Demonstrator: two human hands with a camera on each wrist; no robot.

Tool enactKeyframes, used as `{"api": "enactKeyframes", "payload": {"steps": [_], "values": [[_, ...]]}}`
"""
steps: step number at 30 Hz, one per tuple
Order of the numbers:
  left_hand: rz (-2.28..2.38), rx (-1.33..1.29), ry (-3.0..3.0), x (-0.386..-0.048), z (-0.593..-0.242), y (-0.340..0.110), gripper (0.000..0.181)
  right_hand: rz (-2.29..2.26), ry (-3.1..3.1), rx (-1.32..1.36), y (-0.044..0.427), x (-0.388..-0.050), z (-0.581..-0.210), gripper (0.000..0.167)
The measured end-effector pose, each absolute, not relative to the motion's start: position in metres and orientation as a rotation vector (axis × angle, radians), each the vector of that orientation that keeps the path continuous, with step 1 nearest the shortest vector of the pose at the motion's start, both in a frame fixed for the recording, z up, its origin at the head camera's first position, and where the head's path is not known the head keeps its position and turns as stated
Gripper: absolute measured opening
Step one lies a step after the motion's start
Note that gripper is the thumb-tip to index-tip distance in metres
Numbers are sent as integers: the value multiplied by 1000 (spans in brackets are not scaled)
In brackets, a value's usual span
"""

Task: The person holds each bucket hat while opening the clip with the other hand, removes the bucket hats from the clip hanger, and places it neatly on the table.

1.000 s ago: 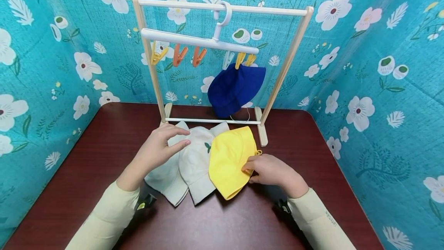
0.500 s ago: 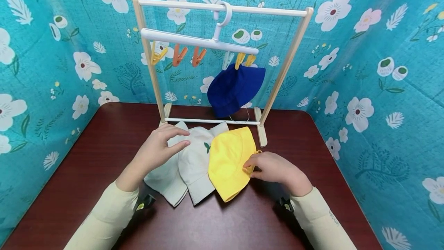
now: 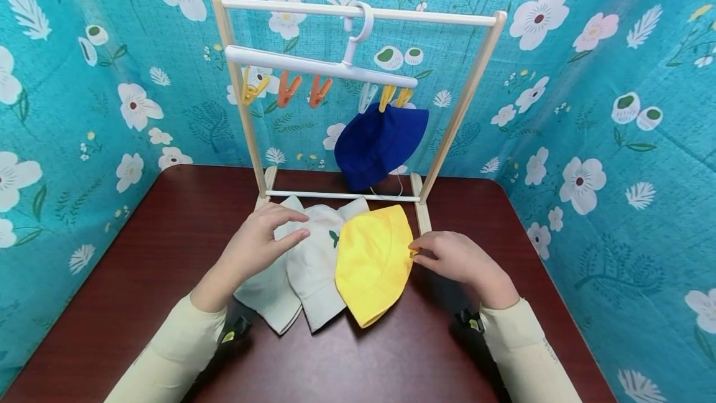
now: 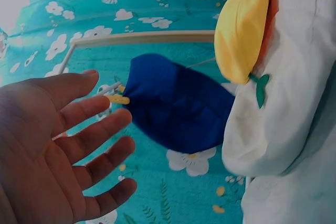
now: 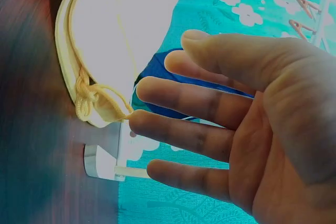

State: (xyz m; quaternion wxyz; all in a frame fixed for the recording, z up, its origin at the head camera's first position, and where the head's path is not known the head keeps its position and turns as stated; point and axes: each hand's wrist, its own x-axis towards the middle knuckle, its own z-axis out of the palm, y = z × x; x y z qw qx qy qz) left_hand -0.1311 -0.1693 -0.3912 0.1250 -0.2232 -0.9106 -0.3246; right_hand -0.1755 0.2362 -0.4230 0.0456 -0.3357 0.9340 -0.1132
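Note:
Three bucket hats lie overlapping on the table: a yellow hat [image 3: 371, 266] at the right, a pale hat with a green sprout [image 3: 317, 260] in the middle, and another pale hat [image 3: 271, 294] at the left. My left hand [image 3: 254, 241] hovers above the leftmost hat, fingers spread and holding nothing. At the yellow hat's right edge is my right hand [image 3: 455, 259]. Its fingers [image 5: 184, 129] are extended, one fingertip at or close to the hat's yellow cord [image 5: 89, 95]; whether they touch cannot be told. A blue hat [image 3: 380, 145] hangs behind from clothespins.
A wooden rack [image 3: 472, 98] stands at the back, bearing a white hanger [image 3: 319, 66]. Orange clothespins [image 3: 288, 89] and a yellow clothespin [image 3: 254, 87] hang on its left half. Flowered blue cloth [image 3: 587, 142] walls surround the dark red table [image 3: 184, 222].
My right hand has moved slightly up and right, off the yellow hat's face to its right edge by the cord. The left hand has stayed almost still.

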Motion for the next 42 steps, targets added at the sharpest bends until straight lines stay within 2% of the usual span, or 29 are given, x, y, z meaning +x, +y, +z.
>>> {"api": "enactKeyframes", "payload": {"steps": [15, 42], "values": [[-914, -710, -2628, -136, -395, -150, 28, -338, 2942, -942, 240, -178, -420, 26], [-822, -750, -2726, -179, -351, -76, 28, -367, 2972, -831, 241, -181, -422, 28]]}}
